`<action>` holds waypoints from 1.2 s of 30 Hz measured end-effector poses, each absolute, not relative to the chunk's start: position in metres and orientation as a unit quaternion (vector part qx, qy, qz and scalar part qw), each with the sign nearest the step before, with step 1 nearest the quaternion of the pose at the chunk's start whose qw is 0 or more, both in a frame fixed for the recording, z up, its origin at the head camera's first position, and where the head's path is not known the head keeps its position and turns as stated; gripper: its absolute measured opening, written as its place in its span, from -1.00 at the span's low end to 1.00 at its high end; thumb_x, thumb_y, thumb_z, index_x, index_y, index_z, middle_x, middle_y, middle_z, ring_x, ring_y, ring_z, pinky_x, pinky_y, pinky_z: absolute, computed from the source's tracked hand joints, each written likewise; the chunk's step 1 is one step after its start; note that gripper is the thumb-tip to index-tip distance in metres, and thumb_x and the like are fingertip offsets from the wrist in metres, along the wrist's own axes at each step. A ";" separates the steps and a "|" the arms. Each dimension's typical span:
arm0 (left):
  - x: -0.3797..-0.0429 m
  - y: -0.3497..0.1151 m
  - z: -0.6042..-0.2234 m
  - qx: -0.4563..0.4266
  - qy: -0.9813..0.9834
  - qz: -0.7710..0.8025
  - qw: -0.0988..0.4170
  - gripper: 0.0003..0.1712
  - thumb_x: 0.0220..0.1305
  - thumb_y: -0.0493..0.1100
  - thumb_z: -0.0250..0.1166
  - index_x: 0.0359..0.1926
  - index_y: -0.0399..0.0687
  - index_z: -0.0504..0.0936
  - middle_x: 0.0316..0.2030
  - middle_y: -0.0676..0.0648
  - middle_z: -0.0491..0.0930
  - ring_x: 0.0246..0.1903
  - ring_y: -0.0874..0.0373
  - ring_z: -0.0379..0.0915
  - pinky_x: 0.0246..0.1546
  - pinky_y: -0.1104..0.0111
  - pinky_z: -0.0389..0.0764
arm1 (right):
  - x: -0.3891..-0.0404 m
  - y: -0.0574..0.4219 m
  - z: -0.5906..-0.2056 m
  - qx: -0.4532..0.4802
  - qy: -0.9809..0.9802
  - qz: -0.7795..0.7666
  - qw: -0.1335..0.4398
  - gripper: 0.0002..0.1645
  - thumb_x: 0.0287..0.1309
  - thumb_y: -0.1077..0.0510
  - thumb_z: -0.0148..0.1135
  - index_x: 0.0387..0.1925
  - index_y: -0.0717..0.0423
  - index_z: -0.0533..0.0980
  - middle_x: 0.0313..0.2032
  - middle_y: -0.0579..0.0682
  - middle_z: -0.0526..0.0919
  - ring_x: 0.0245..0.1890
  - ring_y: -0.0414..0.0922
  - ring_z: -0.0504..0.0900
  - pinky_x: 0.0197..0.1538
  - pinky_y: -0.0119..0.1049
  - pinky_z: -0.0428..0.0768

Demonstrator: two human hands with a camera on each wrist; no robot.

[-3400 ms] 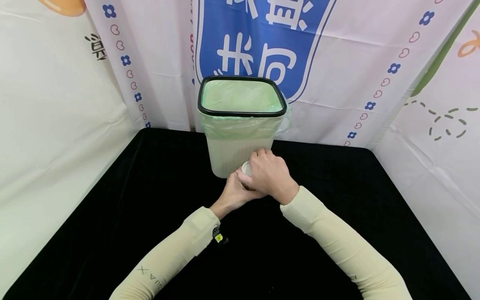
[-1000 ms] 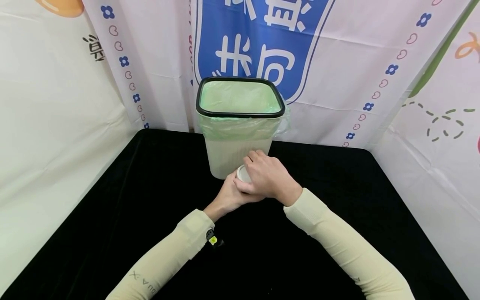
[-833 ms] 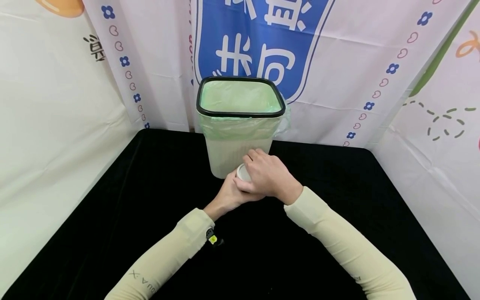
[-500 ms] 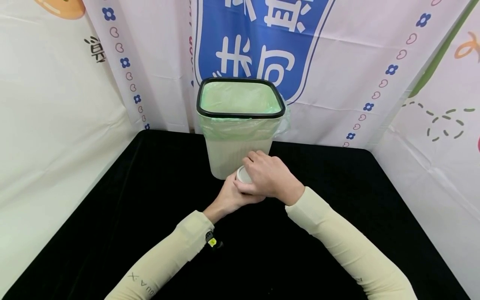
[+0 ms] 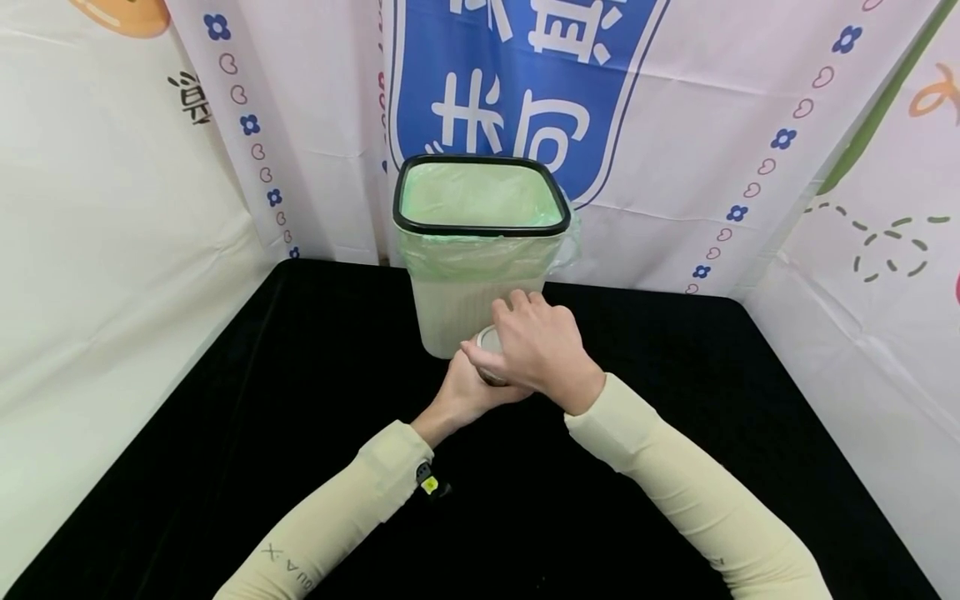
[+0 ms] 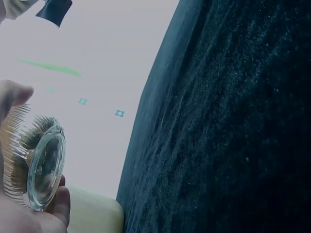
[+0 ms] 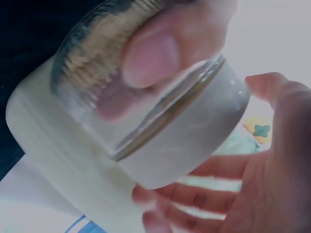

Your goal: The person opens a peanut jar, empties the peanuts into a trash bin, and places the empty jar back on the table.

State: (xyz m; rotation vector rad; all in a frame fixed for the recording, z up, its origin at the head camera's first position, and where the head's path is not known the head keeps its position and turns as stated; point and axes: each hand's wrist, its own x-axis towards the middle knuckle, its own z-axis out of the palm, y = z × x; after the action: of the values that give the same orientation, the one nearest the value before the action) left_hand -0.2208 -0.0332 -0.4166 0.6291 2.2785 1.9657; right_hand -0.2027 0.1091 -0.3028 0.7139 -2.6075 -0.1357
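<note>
A ribbed clear glass jar (image 7: 90, 82) with a white lid (image 7: 189, 126) is held tilted in front of a bin. Tan-brown colour shows through its wall; what is inside cannot be told. My left hand (image 5: 468, 392) grips the jar's body, its thumb pressed to the glass in the right wrist view. The jar's round base (image 6: 47, 170) faces the left wrist camera. Over the lid lies my right hand (image 5: 542, 343), its fingers bent round the rim and its thumb at the near edge. In the head view the hands hide most of the jar.
A pale bin (image 5: 450, 308) with a black rim and green liner stands right behind the hands, at the back of the black-covered table (image 5: 322, 392). Printed white curtains (image 5: 675, 167) enclose the back and sides.
Since half a second ago my right hand has turned and risen slightly on the lid, its thumb swinging left. More of the jar below the lid shows. The left hand keeps its grip.
</note>
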 end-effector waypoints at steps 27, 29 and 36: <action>-0.216 -0.027 -0.413 0.210 0.746 0.632 -0.001 -0.27 0.09 -0.16 0.63 0.27 -0.02 0.52 0.10 -0.07 0.66 0.03 0.07 0.62 0.04 0.18 0.71 | -0.199 0.101 -0.311 0.212 -0.932 -0.069 0.285 -0.24 0.26 -0.39 0.26 -0.74 0.13 0.48 -0.64 0.09 0.52 -0.63 0.03 0.54 -0.70 -0.18 0.53; -0.216 -0.027 -0.414 0.213 0.746 0.631 -0.005 -0.28 0.09 -0.17 0.63 0.26 -0.02 0.53 0.09 -0.07 0.67 0.02 0.07 0.62 0.04 0.17 0.71 | -0.199 0.101 -0.311 0.215 -0.934 -0.067 0.277 -0.25 0.28 -0.37 0.25 -0.72 0.14 0.50 -0.62 0.10 0.53 -0.60 0.03 0.55 -0.69 -0.18 0.55; -0.216 -0.028 -0.414 0.219 0.738 0.638 -0.001 -0.26 0.09 -0.17 0.64 0.27 0.01 0.52 0.10 -0.06 0.66 0.03 0.07 0.61 0.04 0.14 0.71 | -0.200 0.103 -0.308 0.223 -0.945 -0.058 0.231 -0.27 0.35 -0.35 0.20 -0.61 0.20 0.59 -0.53 0.15 0.61 -0.49 0.08 0.63 -0.59 -0.12 0.64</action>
State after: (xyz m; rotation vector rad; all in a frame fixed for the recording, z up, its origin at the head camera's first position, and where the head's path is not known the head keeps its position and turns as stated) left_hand -0.2159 -0.0275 -0.4139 0.6897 2.3196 2.0066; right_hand -0.1999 0.1028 -0.3085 0.6121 -2.5990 -0.1608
